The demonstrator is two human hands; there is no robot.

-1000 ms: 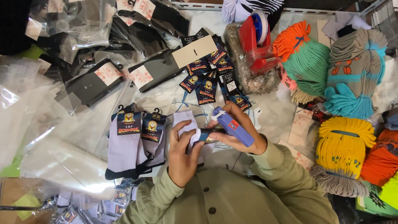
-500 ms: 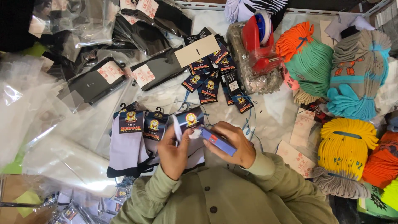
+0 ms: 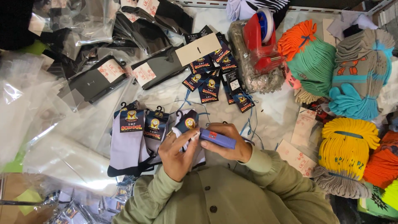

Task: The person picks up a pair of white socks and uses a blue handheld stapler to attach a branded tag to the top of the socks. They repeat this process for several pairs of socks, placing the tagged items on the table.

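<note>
Far left: clear plastic bags (image 3: 49, 137) heaped on table. Left of centre: two tagged white sock pairs (image 3: 137, 141) lying flat, side by side. Centre, near: left hand (image 3: 178, 155), fingers closed on third sock pair (image 3: 187, 126) (dark card header facing up), just right of the other two. Right hand (image 3: 230, 145) touching left, fingers wrapped round blue tagging gun (image 3: 217, 139), tip at sock. Centre, far: loose dark tags (image 3: 211, 79); red tape dispenser (image 3: 261, 39). Right: bundled coloured socks (image 3: 348, 145).
</note>
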